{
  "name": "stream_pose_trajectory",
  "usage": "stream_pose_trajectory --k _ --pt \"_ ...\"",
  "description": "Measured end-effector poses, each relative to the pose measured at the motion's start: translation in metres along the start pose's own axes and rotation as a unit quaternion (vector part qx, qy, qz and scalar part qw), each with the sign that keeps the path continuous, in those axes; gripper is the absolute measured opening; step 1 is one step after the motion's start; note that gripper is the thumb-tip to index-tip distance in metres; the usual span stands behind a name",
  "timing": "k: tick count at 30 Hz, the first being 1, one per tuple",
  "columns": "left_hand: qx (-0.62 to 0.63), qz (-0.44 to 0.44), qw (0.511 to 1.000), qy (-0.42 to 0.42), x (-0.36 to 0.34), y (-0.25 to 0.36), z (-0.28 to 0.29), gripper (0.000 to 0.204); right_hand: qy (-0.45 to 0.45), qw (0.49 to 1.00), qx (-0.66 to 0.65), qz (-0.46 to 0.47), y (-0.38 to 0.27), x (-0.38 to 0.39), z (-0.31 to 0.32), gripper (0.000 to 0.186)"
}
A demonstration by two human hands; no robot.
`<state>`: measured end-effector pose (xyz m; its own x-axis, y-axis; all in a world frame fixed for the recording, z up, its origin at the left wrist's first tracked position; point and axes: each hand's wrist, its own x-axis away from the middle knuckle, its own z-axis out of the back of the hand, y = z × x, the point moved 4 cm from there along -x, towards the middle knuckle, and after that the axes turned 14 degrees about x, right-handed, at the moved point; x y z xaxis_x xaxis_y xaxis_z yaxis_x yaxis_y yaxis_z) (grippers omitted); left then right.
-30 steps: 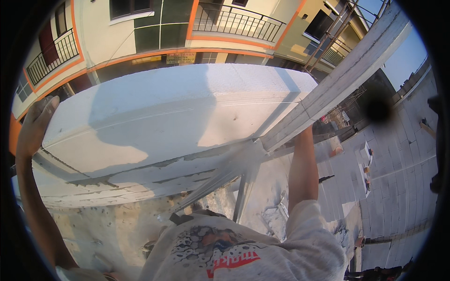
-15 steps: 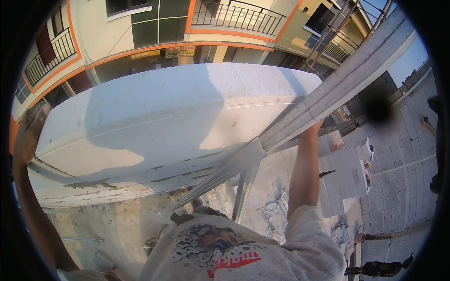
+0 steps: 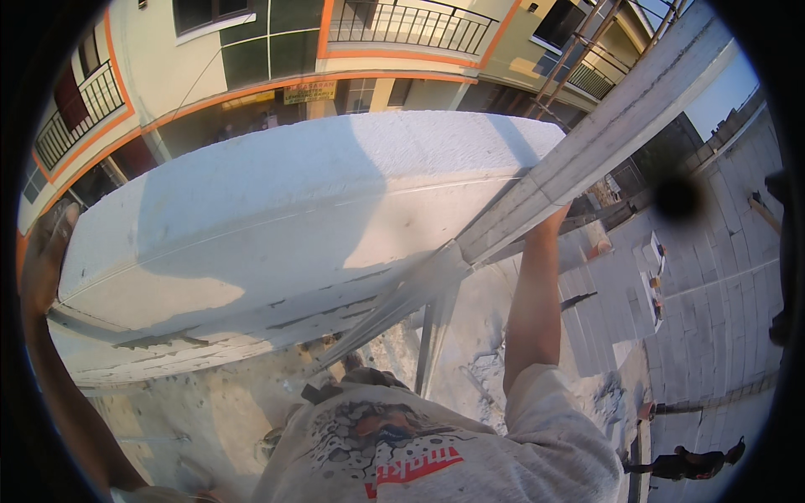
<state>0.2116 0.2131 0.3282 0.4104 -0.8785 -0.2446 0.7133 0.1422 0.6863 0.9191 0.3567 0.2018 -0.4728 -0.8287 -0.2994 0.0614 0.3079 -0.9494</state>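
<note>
A long white lightweight block (image 3: 293, 201), half in shadow, sits on top of a block wall (image 3: 218, 344) with rough joints. My left hand (image 3: 46, 256) grips its left end, thumb and fingers against the edge. At the right end my right hand (image 3: 549, 220) reaches up behind a pale vertical post (image 3: 587, 159), which crosses diagonally in the picture; its fingers are hidden. A narrow metal or wooden member (image 3: 436, 327) runs down beside the post.
Opposite stand buildings with balconies (image 3: 402, 33) and orange trim, and scaffolding (image 3: 570, 59). A grey block wall (image 3: 713, 293) fills the right. Below are dusty ground (image 3: 184, 427) and rubble (image 3: 486, 377). A person in dark clothes (image 3: 688, 465) is at lower right.
The block and my left hand have shifted slightly left and down in the picture; my right forearm moved slightly left. The person at lower right has come further into view.
</note>
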Motion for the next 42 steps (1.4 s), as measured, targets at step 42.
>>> stream_pose_trajectory --k 42 --pt "-0.033 -0.052 0.990 -0.128 0.017 0.056 0.001 0.057 0.027 0.958 0.154 0.241 0.023 -0.014 0.026 0.044"
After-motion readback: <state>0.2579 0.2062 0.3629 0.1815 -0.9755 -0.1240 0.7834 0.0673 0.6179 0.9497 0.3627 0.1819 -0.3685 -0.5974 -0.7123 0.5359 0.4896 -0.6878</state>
